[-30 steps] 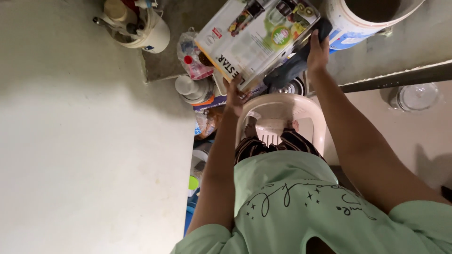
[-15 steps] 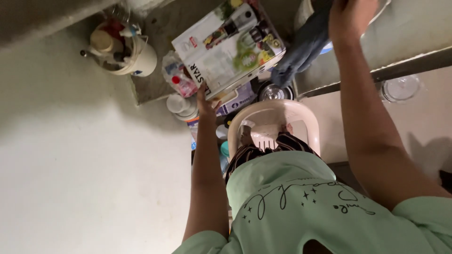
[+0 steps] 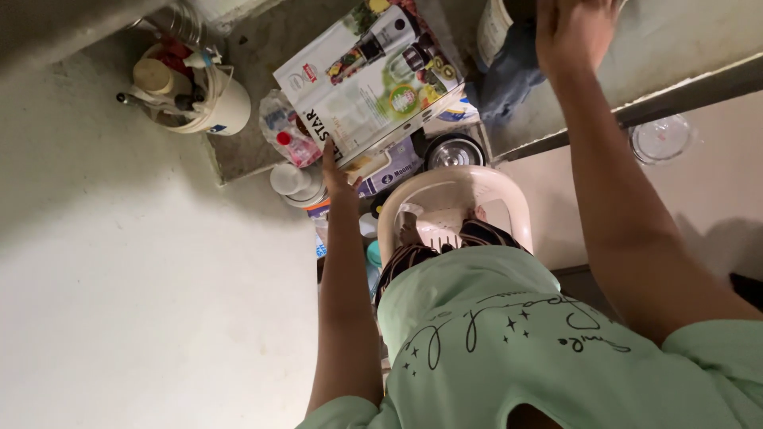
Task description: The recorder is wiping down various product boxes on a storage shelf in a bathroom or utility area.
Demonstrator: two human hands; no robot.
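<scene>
A large cardboard appliance box with pictures of a blender lies tilted on a concrete shelf. My left hand reaches up to its lower edge, fingers pressed against the box side, propping it. My right hand is stretched to the top of the view, over a blue cloth and beside a white bucket. The frame edge cuts off its fingers, so what it grips is hidden. I stand on a cream plastic chair in a green shirt.
A white pail full of tools and bottles sits at the shelf's left end. A plastic bag with a red-capped bottle, stacked white lids and a steel pot crowd below the box. A glass lid lies at right.
My right hand has left the box's far corner and risen toward the top of the view. The box has shifted left and lower, with only my left hand on it.
</scene>
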